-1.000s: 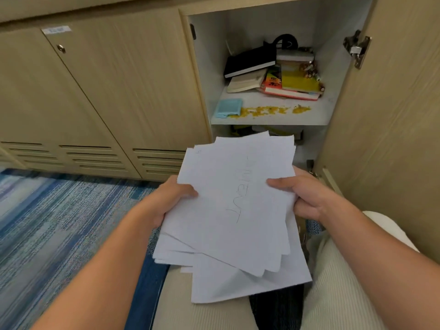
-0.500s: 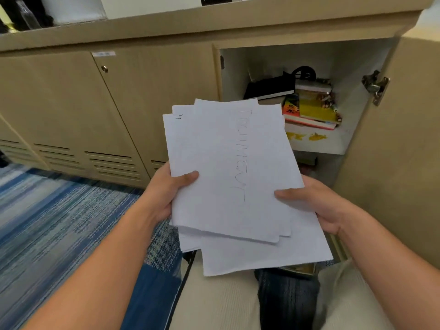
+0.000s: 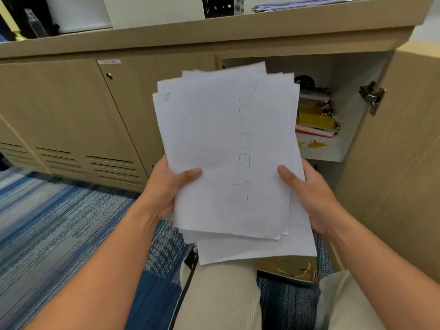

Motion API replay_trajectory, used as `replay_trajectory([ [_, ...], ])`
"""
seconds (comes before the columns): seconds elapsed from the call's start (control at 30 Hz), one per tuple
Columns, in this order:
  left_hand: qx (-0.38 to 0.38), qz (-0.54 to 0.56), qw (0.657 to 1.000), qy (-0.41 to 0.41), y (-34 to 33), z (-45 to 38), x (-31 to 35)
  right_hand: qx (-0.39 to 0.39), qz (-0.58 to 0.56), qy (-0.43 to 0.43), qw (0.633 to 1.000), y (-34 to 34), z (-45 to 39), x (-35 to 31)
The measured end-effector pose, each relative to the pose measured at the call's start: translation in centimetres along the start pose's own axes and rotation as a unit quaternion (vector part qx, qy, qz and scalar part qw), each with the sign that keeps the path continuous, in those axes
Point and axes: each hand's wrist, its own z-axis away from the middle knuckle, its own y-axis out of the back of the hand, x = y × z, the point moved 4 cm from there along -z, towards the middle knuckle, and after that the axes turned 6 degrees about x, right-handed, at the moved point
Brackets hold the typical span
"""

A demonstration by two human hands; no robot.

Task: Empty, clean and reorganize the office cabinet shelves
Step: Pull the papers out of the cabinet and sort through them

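Observation:
A loose stack of white paper sheets (image 3: pixel 226 151) with faint pencil writing stands nearly upright in front of me. My left hand (image 3: pixel 164 186) grips its left edge, thumb on the top sheet. My right hand (image 3: pixel 307 194) grips the right edge the same way. Behind the sheets is the open cabinet, its white shelf (image 3: pixel 326 153) partly hidden. On the shelf lies a pile of books (image 3: pixel 314 122) with small items on top, and yellow crumbs (image 3: pixel 314 144) are scattered near its front edge.
The open cabinet door (image 3: pixel 400 151) stands at the right with its metal hinge (image 3: pixel 371 97). Shut cabinet doors (image 3: pixel 71 115) run to the left. A brown flat item (image 3: pixel 285 267) lies on the blue striped carpet (image 3: pixel 47 234) by my knees. More papers (image 3: pixel 297 4) lie on the countertop.
Both hands have lifted the paper stack higher and more upright, so it now covers most of the shelf. My view has tilted up, showing the countertop.

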Motion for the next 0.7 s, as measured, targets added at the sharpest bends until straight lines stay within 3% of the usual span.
replay_trajectory([
  [0.07,-0.018,0.005,1.0,-0.003,0.3,-0.1,0.5,-0.005,-0.015,-0.003,1.0,0.6,-0.5,-0.4],
  [0.2,-0.059,-0.041,0.994,0.083,0.4,0.7,-1.8,-0.098,0.03,-0.053,0.993,0.2,-0.1,1.1],
  [0.27,-0.053,-0.065,0.992,0.094,0.4,1.1,-2.6,-0.089,0.053,-0.05,0.993,-0.2,0.1,1.8],
  [0.6,-0.021,-0.041,0.999,-0.029,-1.8,-1.0,5.2,-0.029,-0.03,0.036,0.999,-2.1,-1.1,-5.3],
  [0.7,0.041,-0.114,0.991,-0.055,-0.3,-0.9,3.8,-0.037,-0.001,0.018,0.999,-1.8,-0.7,-4.2],
])
